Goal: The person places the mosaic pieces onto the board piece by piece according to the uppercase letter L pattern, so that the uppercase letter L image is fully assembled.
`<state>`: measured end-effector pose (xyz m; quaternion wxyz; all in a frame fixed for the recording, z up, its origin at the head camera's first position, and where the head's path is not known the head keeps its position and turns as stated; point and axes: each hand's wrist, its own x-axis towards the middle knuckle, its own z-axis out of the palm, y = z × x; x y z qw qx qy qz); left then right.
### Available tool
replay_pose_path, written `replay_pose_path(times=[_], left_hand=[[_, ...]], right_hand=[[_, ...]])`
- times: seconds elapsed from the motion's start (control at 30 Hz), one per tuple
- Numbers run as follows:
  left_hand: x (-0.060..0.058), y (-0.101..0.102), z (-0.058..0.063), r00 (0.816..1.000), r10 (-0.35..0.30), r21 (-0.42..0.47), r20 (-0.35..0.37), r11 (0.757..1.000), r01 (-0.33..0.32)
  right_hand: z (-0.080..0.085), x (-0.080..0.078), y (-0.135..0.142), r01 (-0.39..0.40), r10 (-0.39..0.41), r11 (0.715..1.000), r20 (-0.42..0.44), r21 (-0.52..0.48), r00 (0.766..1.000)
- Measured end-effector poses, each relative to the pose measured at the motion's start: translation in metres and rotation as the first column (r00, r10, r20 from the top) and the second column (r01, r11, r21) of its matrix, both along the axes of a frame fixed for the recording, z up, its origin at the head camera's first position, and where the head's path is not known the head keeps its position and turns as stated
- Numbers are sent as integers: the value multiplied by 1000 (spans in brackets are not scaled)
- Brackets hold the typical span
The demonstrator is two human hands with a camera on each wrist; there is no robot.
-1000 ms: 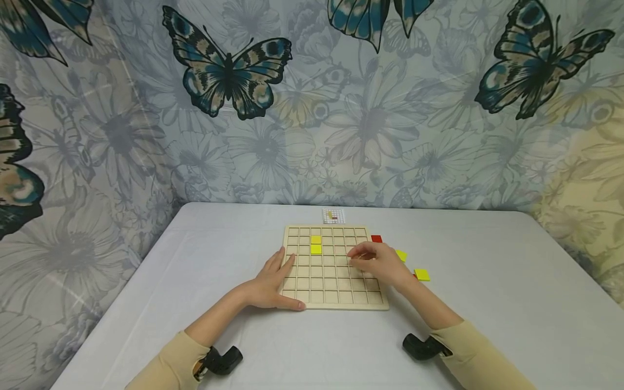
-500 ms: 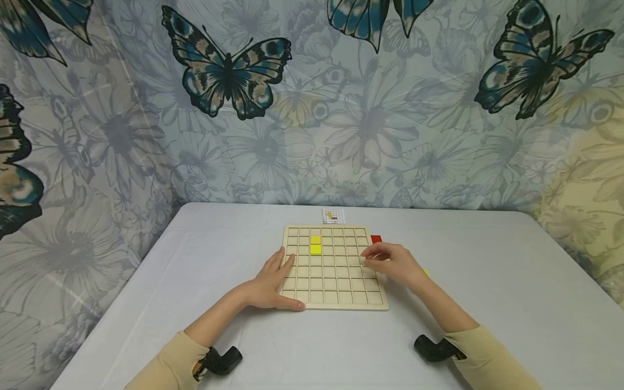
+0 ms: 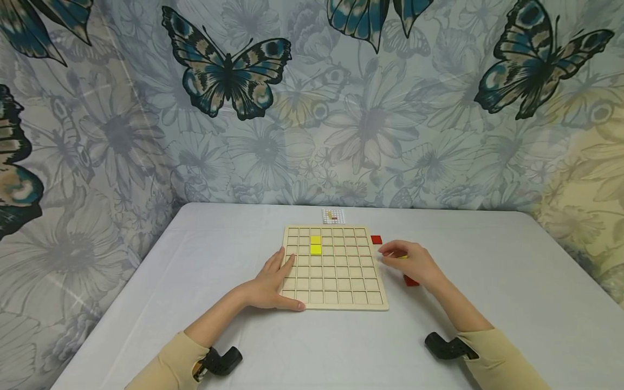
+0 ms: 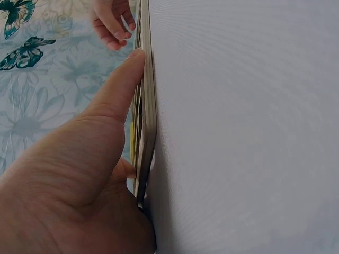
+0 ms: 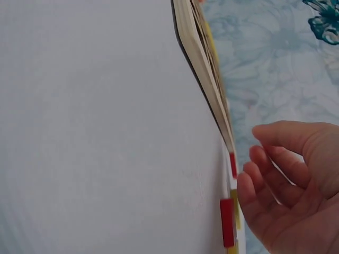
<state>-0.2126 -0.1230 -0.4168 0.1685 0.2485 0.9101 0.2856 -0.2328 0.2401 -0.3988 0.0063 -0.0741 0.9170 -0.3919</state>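
A pale wooden grid board (image 3: 344, 285) lies on the table with two yellow square tiles (image 3: 316, 245) in its upper left cells, one behind the other. My left hand (image 3: 268, 283) rests on the board's left side, fingers spread, thumb at the front edge. Off the board's right edge hovers my right hand (image 3: 411, 265), fingers loosely bent and holding nothing in the right wrist view. Part of a yellow tile (image 3: 403, 257) shows between its thumb and fingers. One red tile (image 3: 376, 240) lies by the board's far right corner; another red tile (image 3: 411, 281) is partly under the hand.
A small card (image 3: 333, 216) with a printed grid and coloured squares lies behind the board. White cloth covers the table (image 3: 234, 233). A butterfly-patterned backdrop (image 3: 370, 135) rises at its far edge. Black wrist cameras (image 3: 225, 361) are worn on both forearms.
My right hand has moved right, from over the board to the loose tiles beside it. Yellow tiles there are now mostly covered by it. The left hand and the placed tiles stay still.
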Motion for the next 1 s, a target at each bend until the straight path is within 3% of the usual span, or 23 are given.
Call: replay_pose_path(times=[0.53,1.0], left_hand=[[0,1,1,1000,-3,-3,4,1000,3],[0,0,1,1000,1,-7,10,1000,-1]], right_hand=[[-1,-7,23,72,-71,989,-13,132,997],[-6,-10,28,79,-86,983,35,164,996]])
